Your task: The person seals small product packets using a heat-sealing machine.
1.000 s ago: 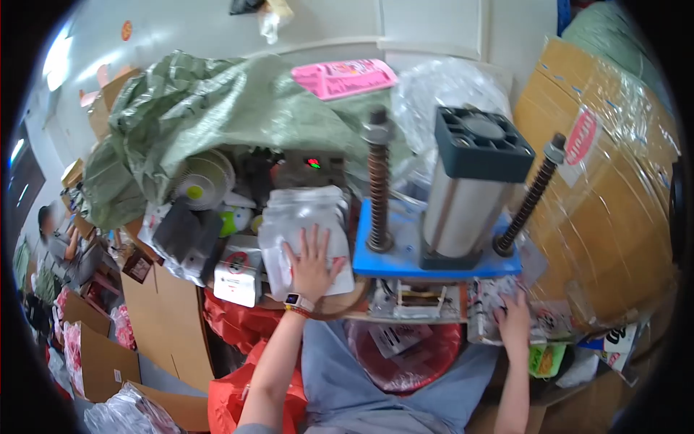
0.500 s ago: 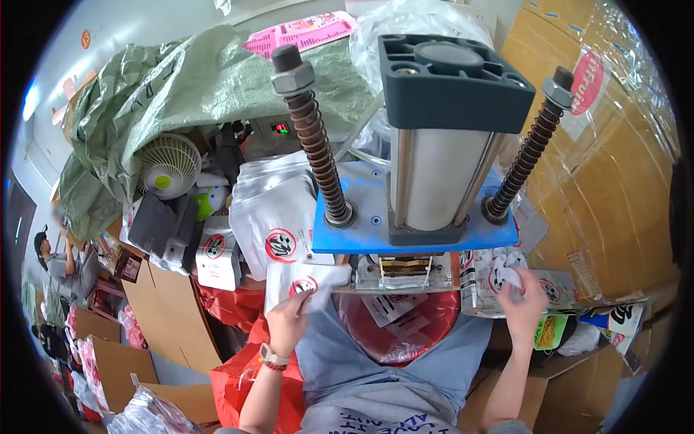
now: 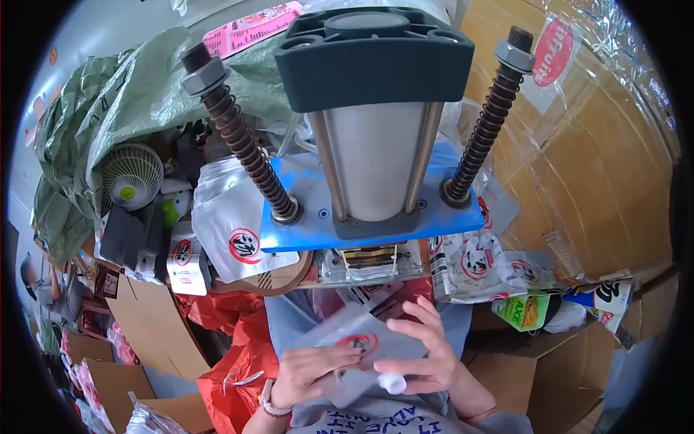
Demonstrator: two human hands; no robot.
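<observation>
Left hand (image 3: 307,375) pinching a printed pouch (image 3: 343,329), right hand (image 3: 428,356) partly spread, holding a small white cap (image 3: 393,383) beside it

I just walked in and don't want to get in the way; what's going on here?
A seated person holds a printed pouch over their lap with the left hand. The right hand has a small white plastic piece at its fingers, close to the pouch. In front stands a press with a blue plate, and a stack of similar pouches lies to its left.
</observation>
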